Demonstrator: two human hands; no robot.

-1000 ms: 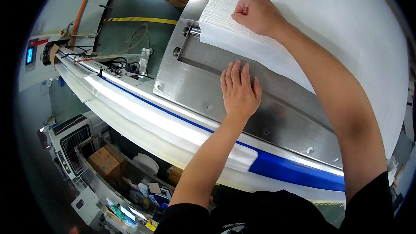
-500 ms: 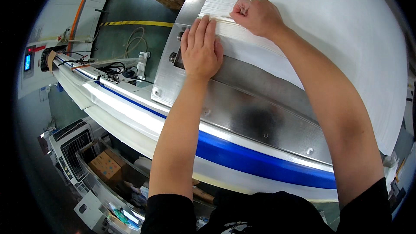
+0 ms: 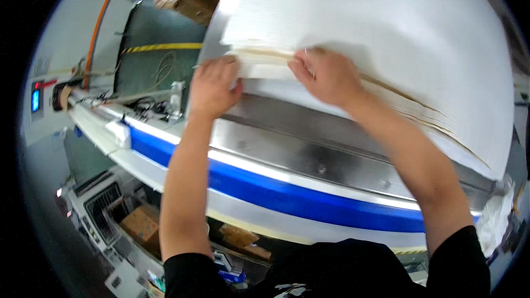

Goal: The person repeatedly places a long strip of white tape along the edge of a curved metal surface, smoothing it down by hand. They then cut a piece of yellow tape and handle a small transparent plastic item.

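Note:
A thick stack of thin white sheets (image 3: 375,16) spreads over a metal table, its many layers showing along the near edge. My right hand (image 3: 326,74) is closed in a pinch at that near edge, with the layers at its fingertips. To its left, my left hand (image 3: 215,87) has its fingers bent round the stack's near left corner; motion blurs it, and the fingertips are partly hidden. Dark gaps part the layers to the right of my right hand. Below both hands runs a bare steel plate (image 3: 292,146) with screws along it.
A blue strip (image 3: 309,198) and white rails run along the table's near side. At the far left stand a white machine (image 3: 83,38) and a cardboard box (image 3: 190,0). Lower left, a bin holds another carton (image 3: 141,223). A crumpled white bag (image 3: 494,221) hangs at right.
My view has shifted. My left hand has gone from lying flat to curled fingers, and has moved left. The near edge layers now show wider gaps; my right hand keeps its pinch.

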